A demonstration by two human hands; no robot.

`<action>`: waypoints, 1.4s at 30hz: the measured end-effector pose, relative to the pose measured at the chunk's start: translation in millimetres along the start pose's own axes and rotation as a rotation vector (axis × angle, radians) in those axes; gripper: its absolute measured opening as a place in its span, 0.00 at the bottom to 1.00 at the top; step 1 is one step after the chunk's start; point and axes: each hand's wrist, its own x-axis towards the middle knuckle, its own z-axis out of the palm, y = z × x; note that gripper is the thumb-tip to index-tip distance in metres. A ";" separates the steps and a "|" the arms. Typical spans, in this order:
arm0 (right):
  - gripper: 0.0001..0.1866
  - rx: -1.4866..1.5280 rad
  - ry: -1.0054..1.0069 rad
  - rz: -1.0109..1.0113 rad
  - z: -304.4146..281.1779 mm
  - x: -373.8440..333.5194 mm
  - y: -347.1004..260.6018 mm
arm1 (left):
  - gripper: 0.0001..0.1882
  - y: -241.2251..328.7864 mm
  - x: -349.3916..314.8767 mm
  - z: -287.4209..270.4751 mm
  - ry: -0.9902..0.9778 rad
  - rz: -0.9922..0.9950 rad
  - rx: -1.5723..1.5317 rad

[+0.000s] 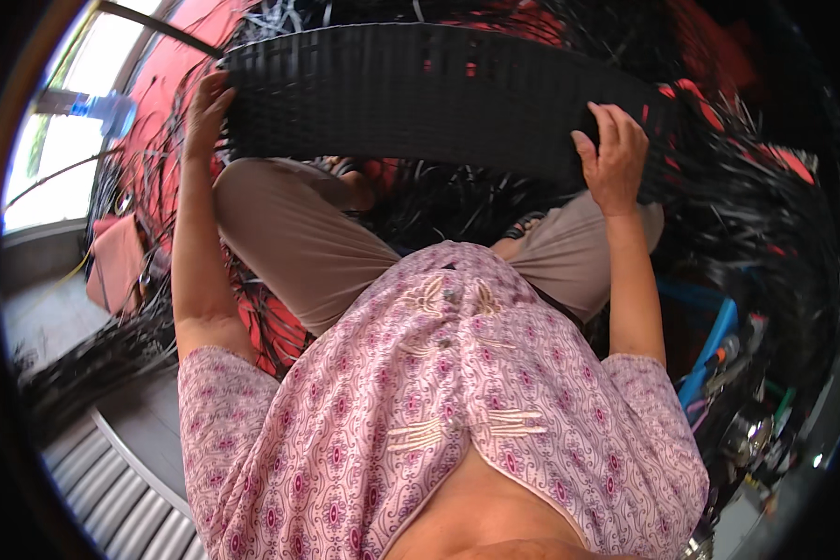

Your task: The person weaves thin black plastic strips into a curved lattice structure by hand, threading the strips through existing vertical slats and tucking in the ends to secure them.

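Observation:
Across my knees stands a long, black woven panel (411, 98), made of flat strips, with a few gaps where red shows through. My left hand (207, 112) holds its left end, with the fingers closed at the edge. Toward the right end, my right hand (614, 154) rests against the weave, thumb and fingers apart. Part of the right end blends into the dark strips behind it, so its edge is hard to make out.
Loose black strips (737, 233) lie heaped around me over red sheeting (191, 47). A blue crate (724, 327) with tools beside it is at the right. At the left are a pink bag (117, 266), a clear bottle (117, 114) and a slatted metal surface (126, 485).

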 end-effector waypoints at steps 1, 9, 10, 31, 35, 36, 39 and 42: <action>0.23 0.028 -0.037 -0.024 -4.1 -1.5 6.4 | 0.21 4.4 2.1 1.5 -0.001 -0.005 0.046; 0.25 -0.120 0.075 0.135 -10.1 -33.3 75.4 | 0.24 17.0 4.8 13.7 -0.026 -0.062 -0.149; 0.24 -0.089 0.101 0.149 -9.3 -30.6 76.9 | 0.25 19.1 1.1 7.9 -0.048 -0.065 -0.211; 0.16 1.291 0.111 1.047 -6.0 -32.9 24.6 | 0.29 -38.5 92.6 -91.0 0.231 -0.115 0.905; 0.14 1.244 0.184 1.043 1.0 -46.5 34.8 | 0.18 128.8 50.7 87.5 0.097 0.425 0.432; 0.15 1.334 0.161 1.093 1.8 -53.2 47.3 | 0.17 180.8 14.7 139.0 0.005 0.273 0.402; 0.20 1.246 0.144 1.308 -6.8 -42.0 79.7 | 0.18 200.3 -42.9 192.5 -0.061 0.539 0.527; 0.25 1.431 0.086 1.494 -1.1 -43.9 128.5 | 0.25 193.0 -60.3 220.0 0.002 0.540 0.628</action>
